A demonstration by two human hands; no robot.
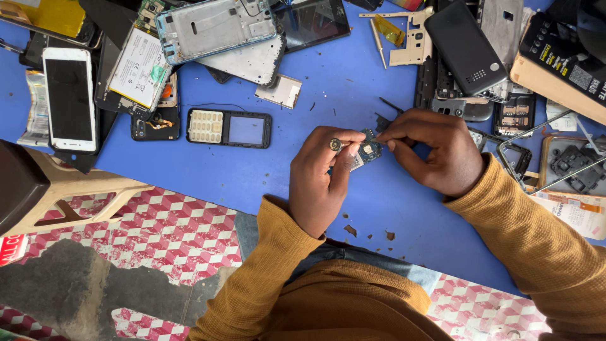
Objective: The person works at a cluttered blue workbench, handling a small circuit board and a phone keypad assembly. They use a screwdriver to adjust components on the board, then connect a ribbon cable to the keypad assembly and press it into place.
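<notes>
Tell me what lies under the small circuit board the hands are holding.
Under the small circuit board only the blue table shows. The left hand and right hand pinch its edges, and their fingers cover the rest of the table directly beneath.

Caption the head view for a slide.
Both hands, left hand and right hand, hold a small circuit board over a blue table strewn with phone parts.

both hands (322, 170) (435, 148) together, fingers pinched
</notes>
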